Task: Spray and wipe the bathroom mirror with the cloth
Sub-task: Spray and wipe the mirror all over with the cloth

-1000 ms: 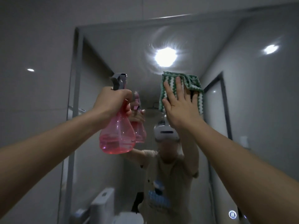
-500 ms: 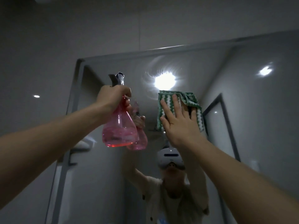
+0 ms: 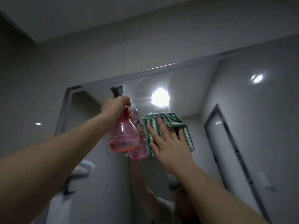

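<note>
Green cloth [image 3: 168, 126] against mirror [image 3: 242, 110].

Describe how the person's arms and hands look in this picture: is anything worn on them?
Both forearms are bare as far as the frame shows; no sleeve reaches into view. The left hand and the right hand wear no glove. No watch, bracelet or ring is visible on either wrist or on the fingers that show. The picture is dim and slightly blurred, so small details could be missed.
</note>
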A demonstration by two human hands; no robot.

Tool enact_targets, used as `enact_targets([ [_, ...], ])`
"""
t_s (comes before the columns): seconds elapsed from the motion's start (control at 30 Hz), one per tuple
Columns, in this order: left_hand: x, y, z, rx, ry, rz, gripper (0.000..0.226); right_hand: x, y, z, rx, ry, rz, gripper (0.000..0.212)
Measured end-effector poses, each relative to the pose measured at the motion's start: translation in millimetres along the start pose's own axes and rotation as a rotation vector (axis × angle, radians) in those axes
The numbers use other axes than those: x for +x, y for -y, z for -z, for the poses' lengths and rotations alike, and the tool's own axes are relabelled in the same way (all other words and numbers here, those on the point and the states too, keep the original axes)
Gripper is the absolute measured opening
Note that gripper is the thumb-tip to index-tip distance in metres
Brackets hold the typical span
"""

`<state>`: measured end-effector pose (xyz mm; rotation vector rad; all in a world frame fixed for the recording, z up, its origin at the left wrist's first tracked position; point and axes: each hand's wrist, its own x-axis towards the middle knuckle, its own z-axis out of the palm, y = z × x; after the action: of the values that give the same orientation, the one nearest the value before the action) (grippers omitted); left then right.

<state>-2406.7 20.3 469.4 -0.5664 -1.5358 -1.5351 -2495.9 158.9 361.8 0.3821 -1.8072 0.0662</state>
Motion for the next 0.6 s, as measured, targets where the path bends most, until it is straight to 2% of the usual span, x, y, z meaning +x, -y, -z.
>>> enact_targets([
  [0.17,-8,5,-14,-0.027,-0.016,-0.002,0.015,-3,-5,-4,0.098,-0.01,-0.012,0.055],
  [0.3,-15,0,-29,-0.046,0.049,0.004,0.016,-15,-16,0,0.057,0.01,-0.001,0.065],
  [0.43,-23,-5,-53,-0.055,0.093,0.011,0.019,-23,-47,4,-0.015,0.026,0.032,0.067],
  [0.53,-25,-2,-69,-0.069,0.096,0.025,0.018,-34,-78,24,-0.011,0.089,-0.104,0.065],
  [0.57,-26,0,-75,-0.069,0.094,0.026,0.017,-39,-94,25,-0.044,0.033,-0.072,0.066],
  [0.6,-27,1,-81,-0.072,0.094,0.029,0.016,-44,-108,29,-0.036,0.065,-0.083,0.065],
])
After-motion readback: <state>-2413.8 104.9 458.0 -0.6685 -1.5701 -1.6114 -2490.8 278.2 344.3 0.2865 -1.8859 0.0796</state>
